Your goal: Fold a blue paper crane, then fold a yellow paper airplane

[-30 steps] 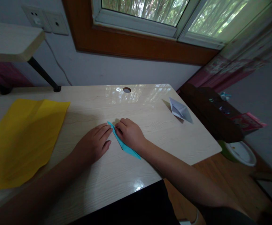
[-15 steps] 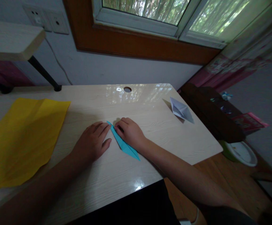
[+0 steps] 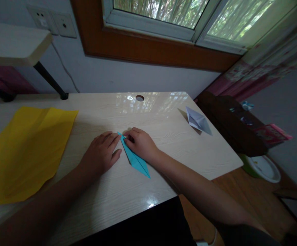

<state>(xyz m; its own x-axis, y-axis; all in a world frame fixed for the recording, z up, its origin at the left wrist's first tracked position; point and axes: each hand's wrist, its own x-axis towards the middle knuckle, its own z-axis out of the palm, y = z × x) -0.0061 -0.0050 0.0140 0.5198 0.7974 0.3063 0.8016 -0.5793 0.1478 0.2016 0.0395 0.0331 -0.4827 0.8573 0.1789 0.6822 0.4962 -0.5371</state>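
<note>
Blue paper: it lies on the pale table, in the middle, between the two hands. It is folded into a long, narrow shape with pointed ends. One point is at the fingertips, the other is directed to the near edge, and a crease line runs along it.
Shelf: at the far left, a white board which stands above the table on black legs.
Yellow sheet: large, lying on the left side of the table, well apart from the blue paper.
Wall sockets: on the wall above the shelf, with a cord going down near them.
Left hand: palm is down, fingertips are at the upper point of the blue paper. The thumb is spread apart from the fingers and is just beside the paper's left edge.
Right hand: it is over the right edge of the blue paper, with curled fingers near its upper point. I cannot tell if thumb and finger are pressed together on the paper.
Folded white paper: near the table's right edge, with its folds raised.
Brown furniture: to the right of the table, with small things on it.
</note>
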